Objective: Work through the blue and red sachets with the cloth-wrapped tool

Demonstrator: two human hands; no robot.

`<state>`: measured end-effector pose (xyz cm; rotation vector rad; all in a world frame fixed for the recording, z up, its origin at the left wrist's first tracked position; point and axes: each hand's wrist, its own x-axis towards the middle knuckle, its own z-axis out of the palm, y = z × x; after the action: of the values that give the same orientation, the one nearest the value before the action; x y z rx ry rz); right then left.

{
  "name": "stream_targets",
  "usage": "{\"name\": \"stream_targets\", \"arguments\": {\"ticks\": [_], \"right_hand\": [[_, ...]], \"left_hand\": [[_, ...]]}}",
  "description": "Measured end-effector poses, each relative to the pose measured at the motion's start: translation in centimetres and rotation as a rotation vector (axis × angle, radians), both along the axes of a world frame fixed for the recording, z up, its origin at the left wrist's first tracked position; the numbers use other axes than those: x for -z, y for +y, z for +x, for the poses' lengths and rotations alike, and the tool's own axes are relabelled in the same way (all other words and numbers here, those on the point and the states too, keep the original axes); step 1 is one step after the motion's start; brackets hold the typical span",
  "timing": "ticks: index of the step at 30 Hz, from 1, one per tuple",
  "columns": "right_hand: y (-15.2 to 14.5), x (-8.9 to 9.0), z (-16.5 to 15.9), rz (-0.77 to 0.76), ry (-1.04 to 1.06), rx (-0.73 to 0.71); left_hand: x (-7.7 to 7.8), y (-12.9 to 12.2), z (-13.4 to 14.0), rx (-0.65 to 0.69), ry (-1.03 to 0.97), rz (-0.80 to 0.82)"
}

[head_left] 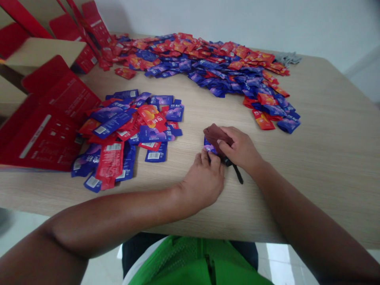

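Observation:
On the table (314, 138) lies a small blue and purple packet (209, 147), mostly covered. My left hand (208, 178) presses its curled fingers onto the near edge of that packet. Pinched in my right hand (242, 148) is a folded brown cloth (216, 134), which rests over the packet's far part. A black strap-like piece (238, 174) sticks out below my right hand, and what it belongs to is hidden. To the left is a loose pile of red and blue packets (127, 126).
A long heap of red and blue packets (208, 67) stretches along the back of the table. Open red boxes (44, 130) stand at the left, near a cream-coloured box (44, 51). A grey cloth (287, 58) lies at the back right by the wall.

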<state>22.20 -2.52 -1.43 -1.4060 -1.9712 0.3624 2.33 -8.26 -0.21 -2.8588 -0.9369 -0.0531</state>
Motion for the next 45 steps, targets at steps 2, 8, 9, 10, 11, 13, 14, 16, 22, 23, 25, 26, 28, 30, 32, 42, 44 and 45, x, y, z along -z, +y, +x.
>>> {"name": "stream_targets", "arguments": {"ticks": [2,8,9,10,11,13,14,16,22,23,25,26,28,30,32,42,44,45], "right_hand": [[0.2,0.2,0.2,0.014,-0.015,0.035],[0.3,0.4,0.4,0.014,-0.006,0.074],[0.3,0.4,0.4,0.013,-0.008,0.072],[0.3,0.4,0.4,0.013,-0.01,0.072],[0.3,0.4,0.4,0.011,-0.011,0.074],[0.2,0.3,0.4,0.004,-0.009,0.069],[0.2,0.3,0.4,0.0,-0.006,0.063],[0.2,0.2,0.4,-0.01,-0.004,0.047],[-0.3,-0.6,-0.1,-0.031,0.021,-0.072],[-0.4,-0.7,-0.2,-0.03,0.018,-0.109],[-0.5,-0.9,-0.4,-0.025,0.0,-0.167],[-0.6,-0.9,-0.4,-0.02,-0.007,-0.182],[-0.6,-0.9,-0.4,-0.019,-0.008,-0.19],[-0.5,-0.8,-0.4,-0.024,0.006,-0.168],[-0.4,-0.7,-0.4,-0.035,0.018,-0.123],[0.5,0.4,0.7,0.007,-0.024,0.088],[0.5,0.4,0.7,0.007,-0.03,0.087],[0.4,0.4,0.7,0.008,-0.031,0.083]], "left_hand": [[0.0,0.0,0.0,-0.005,-0.004,-0.004],[0.3,0.0,0.0,-0.007,-0.013,-0.006],[0.3,0.0,0.0,-0.007,-0.01,-0.003],[0.3,0.0,0.0,-0.007,-0.008,-0.002],[0.2,0.0,0.0,-0.006,-0.005,-0.004],[0.1,0.0,0.0,-0.003,-0.004,-0.013],[0.1,0.0,0.0,-0.005,-0.006,-0.019],[0.0,0.0,0.0,-0.012,-0.008,-0.033],[0.0,0.0,0.0,-0.021,-0.001,-0.032],[-0.1,0.0,0.0,-0.02,0.002,-0.027],[-0.1,0.1,0.0,-0.011,0.011,-0.019],[-0.2,0.1,0.0,-0.005,0.016,-0.015],[-0.2,0.1,0.0,0.004,0.018,-0.003],[-0.1,0.0,0.0,0.0,0.009,0.01],[0.0,0.0,0.0,-0.008,0.002,0.017],[-0.1,0.1,0.0,0.007,0.005,-0.001],[-0.1,0.1,0.0,0.007,0.006,-0.003],[-0.1,0.0,0.0,0.005,0.005,-0.005]]}}
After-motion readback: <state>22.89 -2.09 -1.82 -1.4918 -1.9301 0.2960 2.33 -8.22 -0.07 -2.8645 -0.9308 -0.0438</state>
